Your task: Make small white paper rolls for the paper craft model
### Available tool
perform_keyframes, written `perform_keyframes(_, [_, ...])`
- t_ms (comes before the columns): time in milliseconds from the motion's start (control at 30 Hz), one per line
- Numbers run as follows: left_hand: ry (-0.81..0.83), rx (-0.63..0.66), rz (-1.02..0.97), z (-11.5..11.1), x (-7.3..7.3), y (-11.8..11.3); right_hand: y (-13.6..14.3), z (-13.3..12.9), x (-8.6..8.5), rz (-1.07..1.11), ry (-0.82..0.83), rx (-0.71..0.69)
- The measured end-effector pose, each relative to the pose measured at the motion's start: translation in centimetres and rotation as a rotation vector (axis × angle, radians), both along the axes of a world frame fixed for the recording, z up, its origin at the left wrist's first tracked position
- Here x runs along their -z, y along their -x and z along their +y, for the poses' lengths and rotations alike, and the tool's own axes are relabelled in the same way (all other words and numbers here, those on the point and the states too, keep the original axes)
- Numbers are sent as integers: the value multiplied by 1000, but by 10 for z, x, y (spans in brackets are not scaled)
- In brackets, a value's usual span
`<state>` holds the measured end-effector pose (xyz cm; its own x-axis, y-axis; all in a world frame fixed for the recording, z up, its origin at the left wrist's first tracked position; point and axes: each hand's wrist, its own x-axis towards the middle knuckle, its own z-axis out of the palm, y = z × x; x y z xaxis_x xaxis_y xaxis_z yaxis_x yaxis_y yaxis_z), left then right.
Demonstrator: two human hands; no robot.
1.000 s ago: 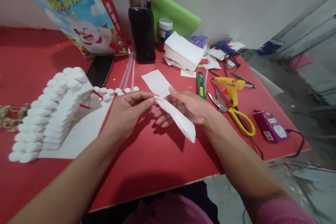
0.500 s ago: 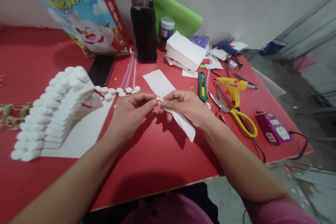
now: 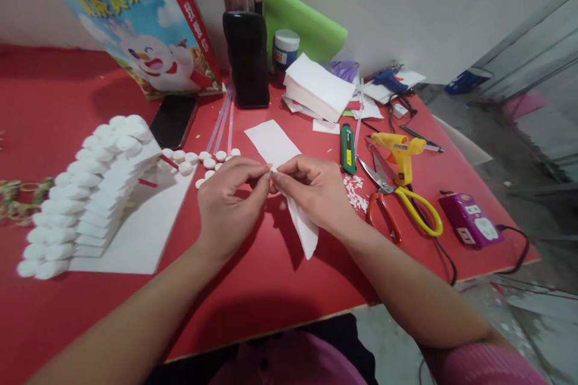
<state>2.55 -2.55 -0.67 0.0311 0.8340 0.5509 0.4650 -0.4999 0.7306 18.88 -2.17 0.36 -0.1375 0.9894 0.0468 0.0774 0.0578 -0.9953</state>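
Note:
My left hand [image 3: 232, 207] is closed in a pinch, thumb and fingertips together on the end of a white paper strip [image 3: 303, 228]. My right hand [image 3: 313, 189] pinches the same end, its fingertips touching those of the left. The gripped end is small and mostly covered by the fingers. From under my right palm the strip hangs slantwise toward the table's front. Just behind the hands lies a flat white piece of paper [image 3: 271, 138]. Several small round white pieces [image 3: 209, 163] are scattered beyond my left hand.
On the red table [image 3: 253, 289], a white board holds a curved stepped model [image 3: 97, 186] at left. To the right are a green cutter [image 3: 347, 149], scissors [image 3: 422, 216], a yellow glue gun [image 3: 400, 153] and a purple power socket [image 3: 472, 219]. A phone [image 3: 246, 60] stands behind.
The strip's loose end has swung down and slightly left. My right hand has turned and shifted a little left, uncovering paper scraps and the scissors' red handle. Both hands keep pinching the strip.

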Motion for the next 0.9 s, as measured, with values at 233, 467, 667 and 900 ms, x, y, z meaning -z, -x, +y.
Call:
perform_keyframes(233, [-112,83,-41,1,1,0,-10,3,-5,33,-90,-51])
perform_keyframes(467, [344,298,-346,10,-7,11,-21,8,-10,41,-128,-231])
perform_keyframes(667, [217,260,-238,8,-6,11,-19,6,-8,57,-71,-201])
perform_keyframes(900, [90,159,-122,2,-7,7,-10,3,-6,150,25,-130])
